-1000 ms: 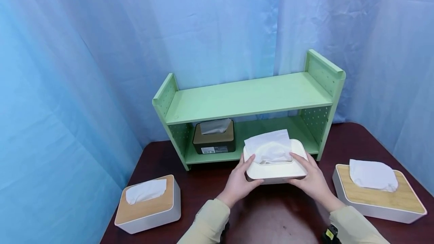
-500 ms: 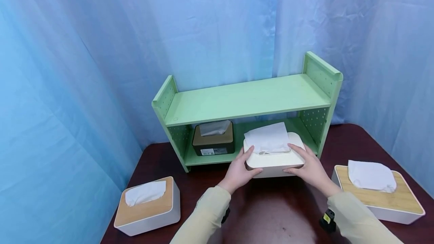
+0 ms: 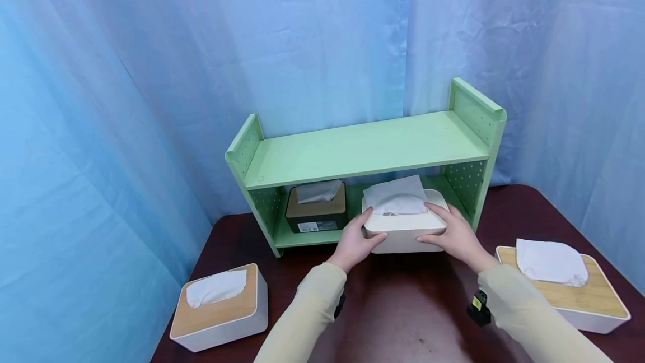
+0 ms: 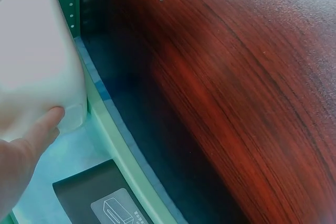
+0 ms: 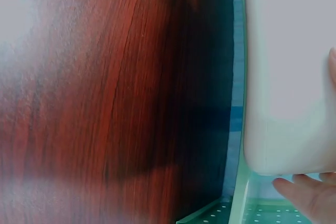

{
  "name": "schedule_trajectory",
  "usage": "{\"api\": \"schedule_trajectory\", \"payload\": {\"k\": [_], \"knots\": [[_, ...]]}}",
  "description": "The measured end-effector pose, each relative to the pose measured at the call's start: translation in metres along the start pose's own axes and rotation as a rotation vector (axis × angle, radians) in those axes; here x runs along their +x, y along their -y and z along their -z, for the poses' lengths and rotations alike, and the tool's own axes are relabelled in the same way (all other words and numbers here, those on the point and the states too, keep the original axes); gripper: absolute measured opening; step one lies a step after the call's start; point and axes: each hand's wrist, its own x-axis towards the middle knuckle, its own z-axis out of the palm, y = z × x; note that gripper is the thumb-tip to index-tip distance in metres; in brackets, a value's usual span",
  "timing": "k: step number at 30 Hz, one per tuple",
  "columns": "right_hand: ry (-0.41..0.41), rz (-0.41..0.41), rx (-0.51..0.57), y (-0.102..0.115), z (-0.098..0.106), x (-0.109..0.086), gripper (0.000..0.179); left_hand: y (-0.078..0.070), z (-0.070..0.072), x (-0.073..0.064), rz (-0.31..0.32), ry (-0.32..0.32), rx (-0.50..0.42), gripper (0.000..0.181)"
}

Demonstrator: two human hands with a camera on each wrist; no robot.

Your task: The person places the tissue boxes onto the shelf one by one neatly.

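Observation:
A white tissue box (image 3: 403,238) with a tissue (image 3: 398,196) sticking out of its top is held between both hands at the lower level of the green shelf (image 3: 363,147). My left hand (image 3: 353,242) grips its left end, thumb on the front face. At the opposite end my right hand (image 3: 459,238) grips it the same way. In the left wrist view the white tissue box (image 4: 39,51) lies over the shelf's front edge; the right wrist view shows its long side (image 5: 289,77). Whether its underside touches the shelf board cannot be told.
On the lower shelf, left of the held box, stands a dark tissue box (image 3: 316,209) with a brown lid. Wood-topped white tissue boxes lie on the dark red table (image 3: 393,318), one at left (image 3: 220,308) and one at right (image 3: 569,287). Blue curtains (image 3: 327,43) hang behind.
Both hands have moved the white tissue box forward, farther in toward the lower level of the shelf. The other tissue boxes have stayed in place.

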Motion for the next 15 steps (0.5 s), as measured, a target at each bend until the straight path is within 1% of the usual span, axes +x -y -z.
{"api": "schedule_trajectory", "payload": {"k": [5, 9, 12, 15], "knots": [[-0.022, 0.008, -0.018, -0.001, -0.002, 0.004, 0.078, 0.000, -0.002, 0.003, 0.004, -0.012, -0.003, 0.069], [-0.029, 0.005, -0.026, 0.002, -0.001, 0.001, 0.077, 0.000, -0.003, 0.001, 0.007, -0.005, 0.014, 0.069], [-0.075, 0.020, -0.025, 0.007, 0.001, -0.007, 0.072, -0.003, 0.001, -0.005, 0.022, 0.014, 0.039, 0.070], [-0.164, 0.076, -0.025, 0.011, 0.003, -0.017, 0.063, -0.009, 0.006, -0.015, 0.030, 0.024, 0.076, 0.070]]}}
